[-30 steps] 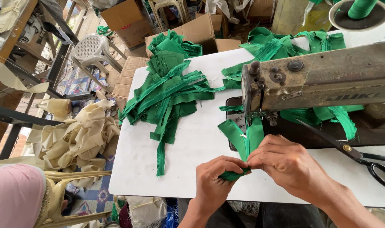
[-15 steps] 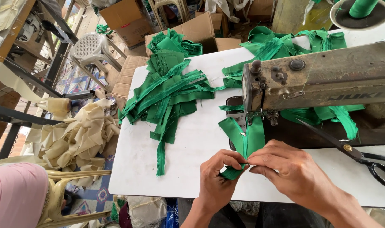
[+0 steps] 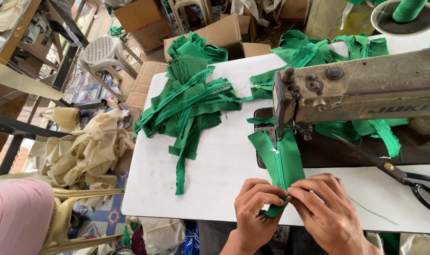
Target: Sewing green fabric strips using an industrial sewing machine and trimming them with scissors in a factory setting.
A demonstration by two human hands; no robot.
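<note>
- Green zipper strip pinched at its near end between left hand and right hand, close to the near edge of the white desk.
- Both hands closed narrowly on the strip, fingertips meeting over it.
- Stretched from the hands up toward the needle of the sewing machine.
- Bare desk between the strip and the pile of green strips to the left.
- Black scissors lying right of the hands, near the right edge.

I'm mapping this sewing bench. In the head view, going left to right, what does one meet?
Cream fabric heap → pile of green strips → left hand → right hand → scissors.
</note>
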